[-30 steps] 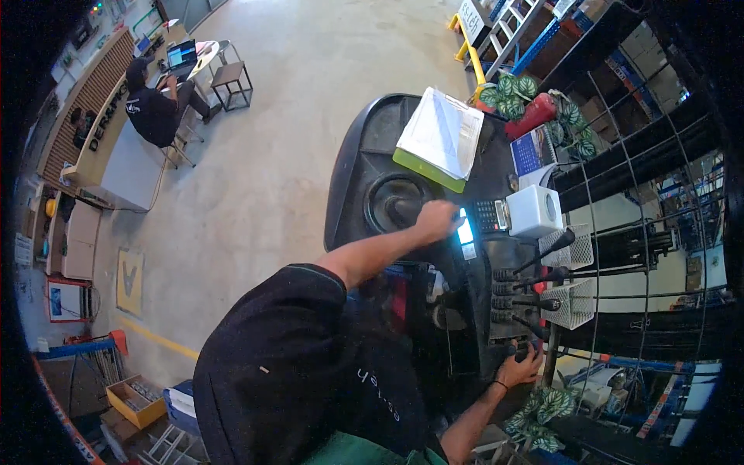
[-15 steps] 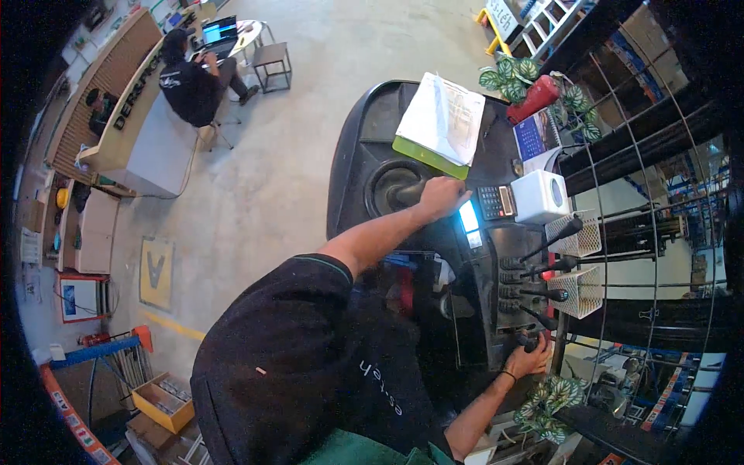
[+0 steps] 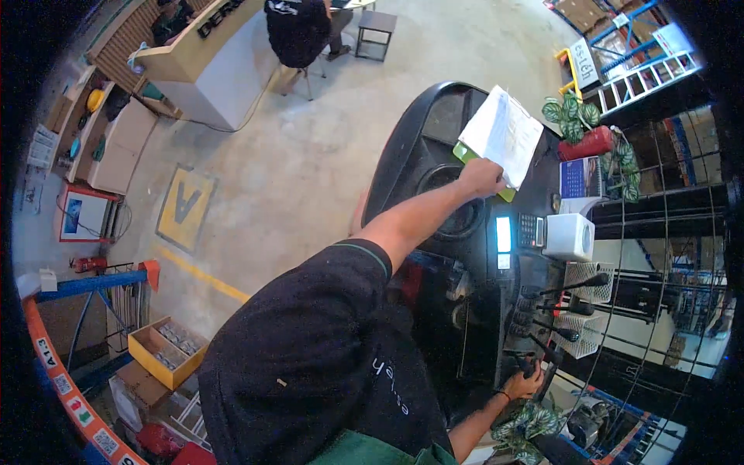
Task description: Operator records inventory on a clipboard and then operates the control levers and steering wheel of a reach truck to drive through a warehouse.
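Observation:
Fingers curled, my left hand (image 3: 482, 178) is at the upper right rim of the black steering wheel (image 3: 448, 203), beside the lower edge of a green clipboard (image 3: 508, 194). White papers (image 3: 502, 133) lie on that board. What sits right under the palm is hidden. Lower right, my right hand (image 3: 525, 382) is closed around a dark control lever (image 3: 528, 361) at the end of a row of black levers (image 3: 570, 335). A lit display (image 3: 504, 234) and a calculator (image 3: 532, 230) are set in the console between my hands.
A white box (image 3: 570, 236), desk calendar (image 3: 581, 178), red cylinder (image 3: 587, 144) and potted plant (image 3: 572, 116) line the console's right side by a wire mesh guard (image 3: 655, 256). Ahead left, a person (image 3: 298, 31) sits near a stool (image 3: 376, 32) and a counter (image 3: 225, 89). Orange-blue racking (image 3: 58, 372) stands left.
My left hand has moved from the steering wheel's right side to its upper right. The surroundings and console have shifted in view, the seated person rightward and up. My right hand stays on the lever.

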A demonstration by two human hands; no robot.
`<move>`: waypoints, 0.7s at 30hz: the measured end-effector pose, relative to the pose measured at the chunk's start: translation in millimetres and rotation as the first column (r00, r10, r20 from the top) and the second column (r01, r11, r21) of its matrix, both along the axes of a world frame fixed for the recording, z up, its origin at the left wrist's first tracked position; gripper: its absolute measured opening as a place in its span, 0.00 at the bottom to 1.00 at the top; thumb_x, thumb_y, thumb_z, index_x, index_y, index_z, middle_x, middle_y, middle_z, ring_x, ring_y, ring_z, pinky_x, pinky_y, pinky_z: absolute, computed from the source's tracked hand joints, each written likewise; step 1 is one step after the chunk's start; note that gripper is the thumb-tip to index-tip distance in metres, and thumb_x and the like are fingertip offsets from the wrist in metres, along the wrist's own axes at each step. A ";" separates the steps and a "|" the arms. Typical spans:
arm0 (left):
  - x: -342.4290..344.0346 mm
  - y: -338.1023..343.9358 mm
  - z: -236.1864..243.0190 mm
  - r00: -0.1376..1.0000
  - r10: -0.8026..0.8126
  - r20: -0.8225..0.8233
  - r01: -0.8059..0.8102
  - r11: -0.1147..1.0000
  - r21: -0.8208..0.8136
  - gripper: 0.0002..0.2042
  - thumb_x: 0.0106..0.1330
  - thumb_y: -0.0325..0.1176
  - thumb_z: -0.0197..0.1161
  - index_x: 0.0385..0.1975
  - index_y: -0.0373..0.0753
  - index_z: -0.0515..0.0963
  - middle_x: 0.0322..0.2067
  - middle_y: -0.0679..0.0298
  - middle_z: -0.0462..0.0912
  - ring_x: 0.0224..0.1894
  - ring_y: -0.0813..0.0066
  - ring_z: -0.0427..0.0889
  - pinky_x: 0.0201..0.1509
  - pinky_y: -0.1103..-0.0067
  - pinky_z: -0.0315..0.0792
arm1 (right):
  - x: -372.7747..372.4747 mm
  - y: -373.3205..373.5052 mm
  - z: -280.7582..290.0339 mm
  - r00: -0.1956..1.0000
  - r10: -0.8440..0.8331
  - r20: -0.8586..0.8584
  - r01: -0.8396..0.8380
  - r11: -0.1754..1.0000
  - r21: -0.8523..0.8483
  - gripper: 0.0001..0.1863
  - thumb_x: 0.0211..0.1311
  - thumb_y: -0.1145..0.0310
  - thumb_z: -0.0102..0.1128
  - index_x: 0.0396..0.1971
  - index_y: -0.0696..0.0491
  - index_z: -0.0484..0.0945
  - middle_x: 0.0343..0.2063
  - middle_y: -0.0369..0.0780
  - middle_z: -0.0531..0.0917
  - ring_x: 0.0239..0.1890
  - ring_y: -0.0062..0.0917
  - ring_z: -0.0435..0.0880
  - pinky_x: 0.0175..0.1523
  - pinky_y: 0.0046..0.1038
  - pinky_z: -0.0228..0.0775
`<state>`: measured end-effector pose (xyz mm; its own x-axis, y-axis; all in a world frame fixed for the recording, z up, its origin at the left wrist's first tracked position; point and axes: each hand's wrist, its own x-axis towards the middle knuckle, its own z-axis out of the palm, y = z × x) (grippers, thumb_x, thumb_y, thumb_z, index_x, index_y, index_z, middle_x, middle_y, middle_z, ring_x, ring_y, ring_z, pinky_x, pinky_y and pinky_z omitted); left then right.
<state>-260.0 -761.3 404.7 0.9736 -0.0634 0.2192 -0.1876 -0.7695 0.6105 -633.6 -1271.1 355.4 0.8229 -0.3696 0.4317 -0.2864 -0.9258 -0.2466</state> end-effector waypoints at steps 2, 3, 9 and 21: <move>-17.4 36.6 7.5 0.998 0.061 0.031 -0.059 0.997 -0.045 0.15 0.60 0.48 0.63 0.26 0.42 0.86 0.27 0.55 0.85 0.31 0.53 0.85 0.37 0.61 0.78 | -0.7 35.1 5.4 0.989 -0.132 -0.066 0.129 0.991 -0.042 0.34 0.57 0.27 0.50 0.51 0.35 0.82 0.57 0.42 0.76 0.58 0.43 0.74 0.60 0.63 0.55; -29.1 58.0 17.2 0.991 0.118 0.068 -0.110 0.989 -0.102 0.15 0.60 0.48 0.63 0.26 0.43 0.86 0.27 0.55 0.85 0.32 0.54 0.85 0.37 0.62 0.78 | -0.3 48.4 10.3 0.956 -0.269 -0.115 0.258 0.961 -0.103 0.42 0.54 0.19 0.42 0.52 0.36 0.82 0.57 0.43 0.76 0.57 0.44 0.74 0.59 0.61 0.56; -96.8 147.7 31.5 0.969 0.183 0.166 -0.174 0.982 -0.071 0.15 0.60 0.46 0.64 0.25 0.40 0.86 0.27 0.55 0.83 0.32 0.53 0.83 0.37 0.63 0.77 | -14.7 123.9 49.1 0.981 -0.175 -0.081 0.169 0.983 -0.078 0.24 0.53 0.56 0.58 0.53 0.42 0.81 0.57 0.44 0.74 0.62 0.43 0.69 0.66 0.50 0.55; -128.3 272.3 18.8 0.916 0.037 0.400 -0.068 0.996 0.064 0.12 0.59 0.43 0.64 0.22 0.42 0.84 0.26 0.62 0.81 0.32 0.61 0.82 0.37 0.66 0.74 | -53.3 219.1 42.3 0.984 -0.161 -0.070 0.157 0.986 -0.065 0.22 0.57 0.48 0.67 0.48 0.44 0.84 0.50 0.44 0.79 0.56 0.42 0.74 0.61 0.45 0.62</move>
